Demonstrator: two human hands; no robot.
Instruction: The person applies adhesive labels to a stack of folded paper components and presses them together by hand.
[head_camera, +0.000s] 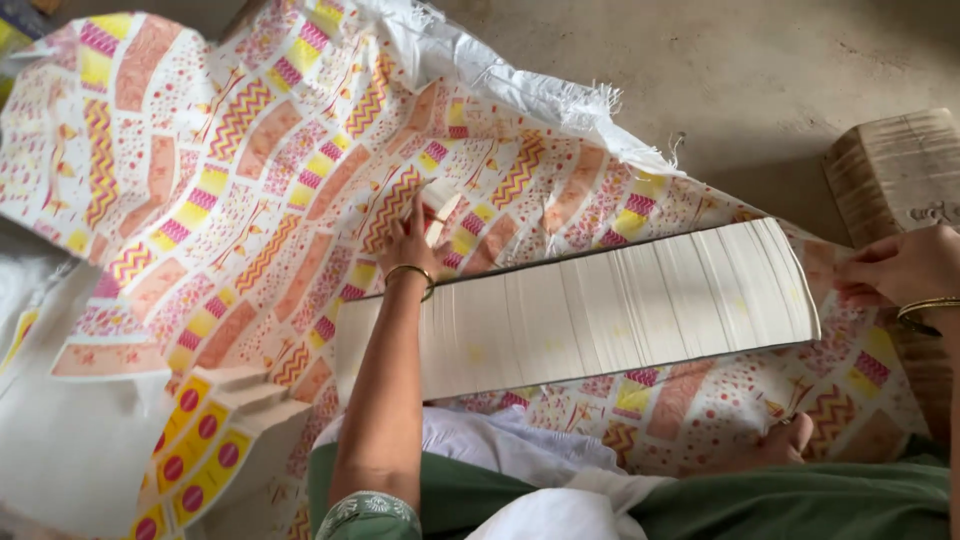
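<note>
A long white stack of fanned paper sheets (600, 310) lies slanted across a large sheet of printed paper patterned in pink, yellow and orange (250, 170), spread over the person's lap and the floor. Beyond the stack's left end, the left hand (408, 245) rests on the patterned sheet, fingers pinching a small pale piece (442, 218). At the stack's right end, the right hand (900, 268) grips the patterned sheet's edge with fingers curled. Behind that hand stands a brown wrapped bundle (895, 170). Left of the stack, yellow sheets with red circles (195, 450) hang down.
</note>
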